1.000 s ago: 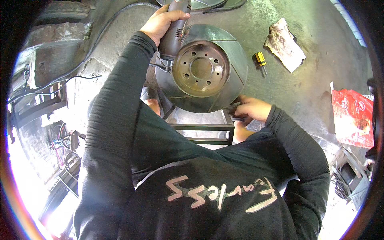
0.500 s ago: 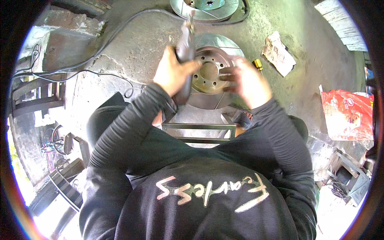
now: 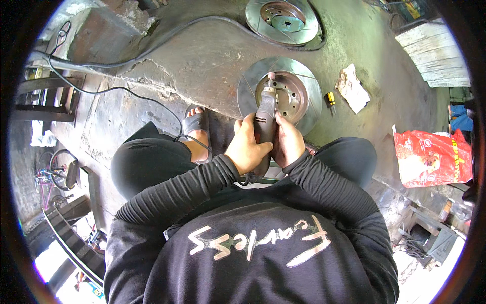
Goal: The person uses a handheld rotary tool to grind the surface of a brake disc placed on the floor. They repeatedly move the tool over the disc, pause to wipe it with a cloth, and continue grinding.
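A grey corded rotary tool [image 3: 265,110], tipped with a small pinkish grinding stone [image 3: 271,75], points away from me between my knees. My left hand [image 3: 247,148] is wrapped round its body from the left. From the right, my right hand [image 3: 289,141] closes on the same body, its thumb along the casing. Beyond my hands a slotted brake disc [image 3: 311,104] lies flat on the floor, its raised hub pierced by several bolt holes. The tool's front end overlaps the hub in view; whether the stone touches it I cannot tell.
Farther off lies a second brake disc [image 3: 308,35] with a greenish round plate [image 3: 289,23] on it. A black cord [image 3: 121,89] runs across the floor at left. Right of the near disc are a yellow-handled screwdriver [image 3: 331,103], a crumpled pale sheet [image 3: 351,87] and a red bag [image 3: 439,161].
My right hand has left the near disc's hub and taken hold of the rotary tool. The left hand, with the tool in it, has come nearer to me and rightward. The view has shifted.
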Demonstrator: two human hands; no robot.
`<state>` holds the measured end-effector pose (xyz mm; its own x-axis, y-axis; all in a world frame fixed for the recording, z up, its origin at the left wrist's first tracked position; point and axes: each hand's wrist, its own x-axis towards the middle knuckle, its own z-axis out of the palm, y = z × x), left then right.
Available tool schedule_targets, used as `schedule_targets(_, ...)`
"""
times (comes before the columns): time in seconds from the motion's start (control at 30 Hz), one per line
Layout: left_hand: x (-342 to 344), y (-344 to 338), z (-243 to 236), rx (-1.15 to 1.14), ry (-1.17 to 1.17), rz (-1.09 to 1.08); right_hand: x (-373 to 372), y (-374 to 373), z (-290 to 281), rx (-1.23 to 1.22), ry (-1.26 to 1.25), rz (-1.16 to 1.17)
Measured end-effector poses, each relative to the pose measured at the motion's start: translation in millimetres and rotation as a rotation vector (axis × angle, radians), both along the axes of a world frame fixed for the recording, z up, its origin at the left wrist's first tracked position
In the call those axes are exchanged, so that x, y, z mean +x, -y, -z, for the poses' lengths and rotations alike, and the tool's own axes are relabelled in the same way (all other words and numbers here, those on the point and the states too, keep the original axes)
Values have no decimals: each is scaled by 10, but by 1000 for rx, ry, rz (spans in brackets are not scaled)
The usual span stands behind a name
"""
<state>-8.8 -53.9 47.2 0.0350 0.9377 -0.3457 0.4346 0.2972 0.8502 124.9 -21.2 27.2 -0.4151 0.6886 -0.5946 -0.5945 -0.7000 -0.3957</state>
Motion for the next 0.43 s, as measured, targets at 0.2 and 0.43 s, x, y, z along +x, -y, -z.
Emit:
schedule_targets(0.2,139,254,-94,-36,-17,-49,98,186,-6,12,17,-50)
schedule_targets(0.43,240,510,-64,69,-56,-22,217,317,8,17,26,-47)
